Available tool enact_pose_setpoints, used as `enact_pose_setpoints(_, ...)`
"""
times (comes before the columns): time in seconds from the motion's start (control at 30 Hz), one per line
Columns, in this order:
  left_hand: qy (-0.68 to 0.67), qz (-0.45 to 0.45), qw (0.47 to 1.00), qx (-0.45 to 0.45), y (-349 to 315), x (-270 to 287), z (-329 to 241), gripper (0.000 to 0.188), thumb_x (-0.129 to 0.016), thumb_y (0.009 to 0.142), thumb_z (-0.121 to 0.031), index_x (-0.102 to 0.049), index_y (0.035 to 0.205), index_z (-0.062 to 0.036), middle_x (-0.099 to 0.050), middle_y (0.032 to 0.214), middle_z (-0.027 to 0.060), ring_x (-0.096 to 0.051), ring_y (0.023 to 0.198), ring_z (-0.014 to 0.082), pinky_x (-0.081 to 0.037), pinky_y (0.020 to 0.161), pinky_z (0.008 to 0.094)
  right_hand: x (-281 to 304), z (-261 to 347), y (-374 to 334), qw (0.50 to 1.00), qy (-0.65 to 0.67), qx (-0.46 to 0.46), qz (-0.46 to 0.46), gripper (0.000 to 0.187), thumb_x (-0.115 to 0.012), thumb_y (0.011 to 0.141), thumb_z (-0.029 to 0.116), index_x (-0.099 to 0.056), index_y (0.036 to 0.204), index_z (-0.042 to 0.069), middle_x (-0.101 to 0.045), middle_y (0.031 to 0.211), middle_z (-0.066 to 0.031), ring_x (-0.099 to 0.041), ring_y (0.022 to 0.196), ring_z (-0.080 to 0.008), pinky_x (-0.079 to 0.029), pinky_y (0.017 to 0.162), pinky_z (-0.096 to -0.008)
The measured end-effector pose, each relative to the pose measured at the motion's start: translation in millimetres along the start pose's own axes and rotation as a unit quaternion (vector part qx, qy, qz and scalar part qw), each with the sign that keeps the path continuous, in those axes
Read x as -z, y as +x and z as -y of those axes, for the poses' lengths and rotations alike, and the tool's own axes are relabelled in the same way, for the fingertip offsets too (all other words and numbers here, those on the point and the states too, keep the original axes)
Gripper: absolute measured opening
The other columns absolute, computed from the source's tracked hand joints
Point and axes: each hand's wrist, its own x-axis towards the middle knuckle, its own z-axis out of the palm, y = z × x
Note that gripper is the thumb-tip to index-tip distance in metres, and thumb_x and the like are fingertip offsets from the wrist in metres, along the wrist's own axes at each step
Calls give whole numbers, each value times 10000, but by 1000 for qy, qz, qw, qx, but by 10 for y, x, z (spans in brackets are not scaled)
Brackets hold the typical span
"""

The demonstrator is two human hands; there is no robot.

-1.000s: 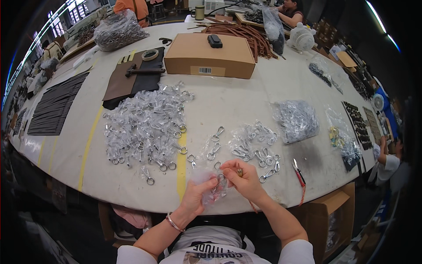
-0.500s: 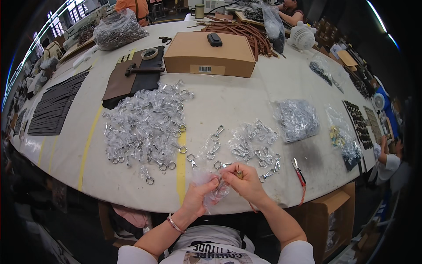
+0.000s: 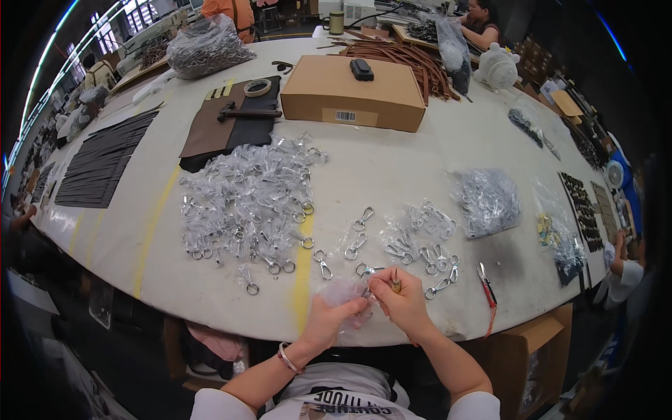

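Just over the table's near edge, my left hand (image 3: 332,319) is closed on a crumpled clear plastic bag (image 3: 343,290). A metal piece shows in part between my fingers at the bag. My right hand (image 3: 404,302) is closed beside it, its fingertips pinching at the bag. In its grip is a small yellowish-handled tool (image 3: 396,285), mostly hidden by the fingers. Just beyond my hands lie unwrapped silver snap hooks (image 3: 323,266), and more snap hooks (image 3: 427,259) are scattered to the right. Bagged snap hooks with rings form a large pile (image 3: 245,196) on the left.
Red-handled snips (image 3: 487,288) lie right of my hands, near a stack of clear bags (image 3: 486,201). Farther back are a cardboard box (image 3: 353,94), a hammer (image 3: 248,113), a tape roll (image 3: 257,87) and brown straps (image 3: 399,59). Black strips (image 3: 105,164) lie left; co-workers sit around.
The whole scene has shifted to the right in the picture as the view turned slightly left. Both hands stay together at the bag, with only small finger movement.
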Motion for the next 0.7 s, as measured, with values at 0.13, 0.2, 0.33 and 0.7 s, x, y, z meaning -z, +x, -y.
enact_pose_setpoints(0.13,-47,18,998,28,-9,42,15,233,-640,710,-8,-555,926,2,-582,749,64,-571,609,144,-442,464,237,-47,16,-13,999,48,1,1,113,-544,847,100,-542,813,-7,-498,581,3,-410,418,-28,-299,350,-177)
enact_pose_setpoints(0.2,-35,1,999,21,-30,24,-14,224,-639,706,-6,-553,913,-1,-577,753,59,-563,602,140,-432,462,237,-72,19,-19,998,68,-4,2,115,-543,849,104,-543,821,-7,-497,578,2,-411,419,-30,-298,348,-177)
enact_pose_setpoints(0.33,23,-25,999,-18,-41,46,-3,199,-619,700,6,-550,886,-10,-559,751,44,-535,570,125,-409,453,239,-72,68,-45,994,107,-23,22,113,-552,846,104,-552,850,-8,-501,581,-1,-414,432,-32,-301,364,-173)
enact_pose_setpoints(0.7,-93,-13,996,-3,6,154,32,131,-576,733,-8,-564,863,-9,-565,683,30,-523,554,112,-411,497,229,249,95,35,983,73,-58,158,272,-430,891,203,-446,1090,18,-395,588,37,-314,486,-34,-243,430,-174)
